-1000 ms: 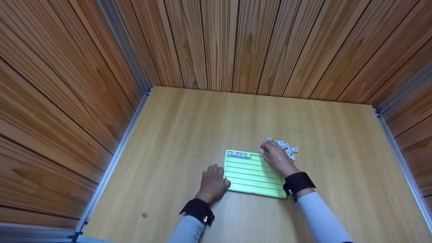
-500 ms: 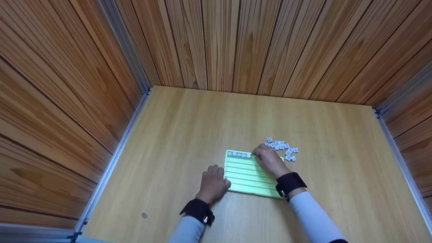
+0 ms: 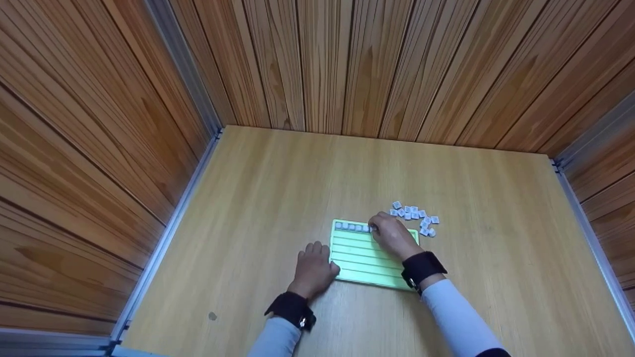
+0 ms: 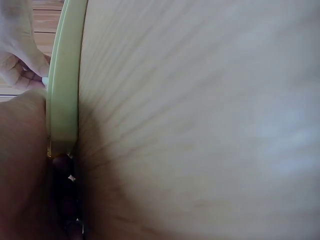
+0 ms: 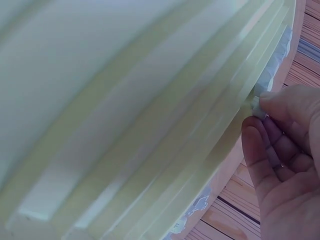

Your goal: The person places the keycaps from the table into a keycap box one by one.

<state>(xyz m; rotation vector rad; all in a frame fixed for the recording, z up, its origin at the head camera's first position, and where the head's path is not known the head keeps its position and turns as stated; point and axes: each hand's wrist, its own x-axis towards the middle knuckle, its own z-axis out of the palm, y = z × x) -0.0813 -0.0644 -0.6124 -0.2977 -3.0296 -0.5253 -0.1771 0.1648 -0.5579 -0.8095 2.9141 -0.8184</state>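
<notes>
1. My right hand [image 3: 393, 236] reaches over the far row of a green ridged tray [image 3: 369, 264], a small pale cube [image 5: 258, 107] pinched between its fingertips. The tray lies beneath this hand and just to the right of my other one.

2. My left hand [image 3: 312, 270] rests beside the tray's left edge, fingers extended on the tabletop [image 3: 278, 198] and thumb at the rim. Light, steady pressure here should stop the tray sliding; a hard push could skew it.

3. Immediately left of my right fingertips, a line of matching cubes [image 3: 351, 227] sits in the far channel. The step appears to be adding the pinched cube to its end, so squaring its side against the last neighbor before lowering seems wise.

4. My grip takes in only a little of the cube, leaving its lower part hard to see. Pressing straight down, rather than sideways, should spare the line a nudge.

5. Beyond and to the right of my right hand, loose cubes [image 3: 414, 215] lie scattered on the tabletop. A low wrist and a careful lift away would likely avoid brushing them. Their markings are too small for me to read.
</notes>
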